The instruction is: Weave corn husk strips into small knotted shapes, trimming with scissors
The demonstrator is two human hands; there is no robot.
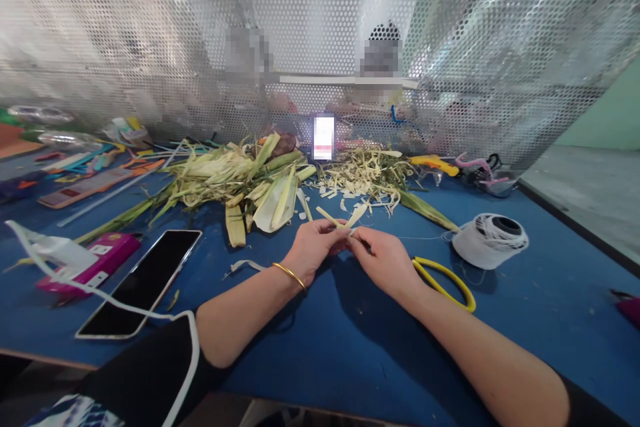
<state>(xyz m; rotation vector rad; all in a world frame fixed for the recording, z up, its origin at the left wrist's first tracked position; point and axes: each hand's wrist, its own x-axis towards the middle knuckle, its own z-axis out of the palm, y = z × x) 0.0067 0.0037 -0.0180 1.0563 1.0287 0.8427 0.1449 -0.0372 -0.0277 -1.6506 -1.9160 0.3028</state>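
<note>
My left hand (316,241) and my right hand (383,257) meet over the blue table, fingertips pinched together. Pale strips of corn husk (358,215) stick up from between the fingers of both hands. A thin white thread runs from my right hand to a white spool of thread (490,240) on the right. Beside my right wrist lies a yellow loop (447,285), perhaps a scissors handle; its other end is hidden. Just beyond my left hand are wide peeled corn husks (280,203).
A heap of shredded husk (367,177) lies behind my hands, near a lit phone (324,137) against a perforated metal screen (330,13). To the left are a dark phone (145,287), a magenta box (93,263) and a white cable (193,340) crossing my left arm.
</note>
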